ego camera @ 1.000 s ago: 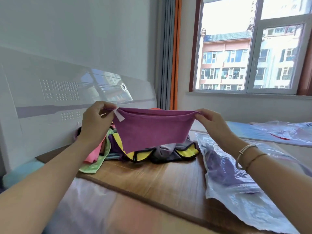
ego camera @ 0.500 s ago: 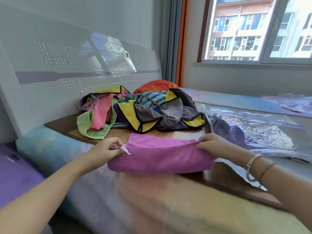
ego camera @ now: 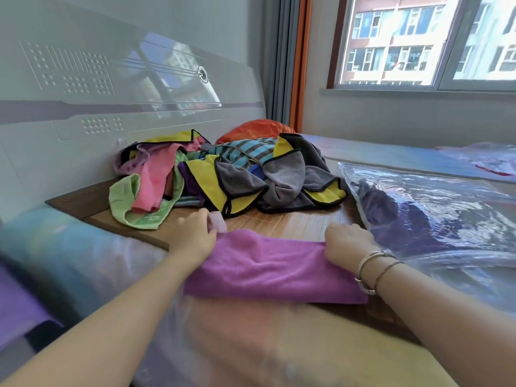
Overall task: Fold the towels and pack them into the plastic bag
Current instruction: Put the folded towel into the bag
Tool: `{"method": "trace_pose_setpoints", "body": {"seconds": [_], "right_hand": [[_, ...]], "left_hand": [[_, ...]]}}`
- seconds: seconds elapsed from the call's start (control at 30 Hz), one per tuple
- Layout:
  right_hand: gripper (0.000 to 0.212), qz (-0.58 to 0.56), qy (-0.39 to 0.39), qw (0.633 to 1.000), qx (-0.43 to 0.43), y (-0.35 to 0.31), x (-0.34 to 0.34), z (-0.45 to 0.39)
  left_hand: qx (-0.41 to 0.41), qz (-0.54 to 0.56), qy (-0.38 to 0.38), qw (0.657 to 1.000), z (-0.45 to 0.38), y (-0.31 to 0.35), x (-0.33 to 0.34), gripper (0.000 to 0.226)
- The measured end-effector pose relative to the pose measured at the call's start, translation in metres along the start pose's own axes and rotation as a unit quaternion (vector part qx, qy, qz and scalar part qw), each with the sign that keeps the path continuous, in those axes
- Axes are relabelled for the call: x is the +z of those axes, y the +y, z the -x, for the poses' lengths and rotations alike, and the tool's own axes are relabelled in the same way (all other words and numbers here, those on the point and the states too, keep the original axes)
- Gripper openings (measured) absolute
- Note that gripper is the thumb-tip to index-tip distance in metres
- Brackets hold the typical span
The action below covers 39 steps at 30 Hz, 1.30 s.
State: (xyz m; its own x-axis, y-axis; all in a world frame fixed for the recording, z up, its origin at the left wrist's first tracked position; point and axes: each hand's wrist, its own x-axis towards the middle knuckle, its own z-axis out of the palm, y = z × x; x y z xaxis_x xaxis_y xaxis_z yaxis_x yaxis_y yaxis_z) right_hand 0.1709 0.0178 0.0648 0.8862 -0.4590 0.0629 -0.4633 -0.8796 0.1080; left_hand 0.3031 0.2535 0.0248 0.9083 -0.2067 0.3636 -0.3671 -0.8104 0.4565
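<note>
Room: bedroom corner with a pale glossy headboard [ego camera: 134, 90] at the far left and a window [ego camera: 424, 40] at the far right showing apartment blocks.
Surface: wooden board [ego camera: 293, 223] lying on a bed wrapped in clear film; the hands work at its near edge.
Purple towel: magenta towel [ego camera: 268, 268] folded into a long band, lying flat across the near edge of the board, stretched between the two hands.
Left hand: left hand [ego camera: 195, 237] sits at the towel's left end, back of the hand up; its fingers [ego camera: 208, 217] are curled down over the far-left corner and seem to pinch it, though the grip itself is hidden and blurred. A white tag [ego camera: 219, 223] sticks up just beyond those fingers.
Right hand: right hand [ego camera: 347, 243] sits at the towel's right end, fingers curled over the far-right corner and gripping the cloth; bracelets [ego camera: 372, 270] circle the wrist.
Towel pile: unfolded heap [ego camera: 223, 177] of green, pink, yellow, grey, striped and orange cloths, beyond the fingers of both hands, near the headboard.
Plastic bag: clear bag [ego camera: 435, 216] lying flat just to the right of the right fingers, with a dark purple cloth [ego camera: 396, 216] visible inside it.
</note>
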Motion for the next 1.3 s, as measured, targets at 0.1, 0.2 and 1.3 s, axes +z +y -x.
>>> {"method": "trace_pose_setpoints", "body": {"seconds": [0.1, 0.2, 1.3], "right_hand": [[0.041, -0.033, -0.042, 0.999, -0.003, 0.005, 0.005, -0.002], [0.052, -0.09, -0.092, 0.992, -0.001, 0.007, -0.002, -0.005], [0.054, -0.497, -0.033, 0.863, -0.088, -0.109, -0.046, 0.034]], "left_hand": [[0.027, -0.109, 0.037, 0.993, 0.004, 0.003, 0.009, 0.039], [0.112, -0.025, 0.078, 0.99, 0.021, 0.022, 0.003, 0.039], [-0.193, 0.294, -0.104, 0.93, 0.053, -0.007, -0.029, 0.031]]}}
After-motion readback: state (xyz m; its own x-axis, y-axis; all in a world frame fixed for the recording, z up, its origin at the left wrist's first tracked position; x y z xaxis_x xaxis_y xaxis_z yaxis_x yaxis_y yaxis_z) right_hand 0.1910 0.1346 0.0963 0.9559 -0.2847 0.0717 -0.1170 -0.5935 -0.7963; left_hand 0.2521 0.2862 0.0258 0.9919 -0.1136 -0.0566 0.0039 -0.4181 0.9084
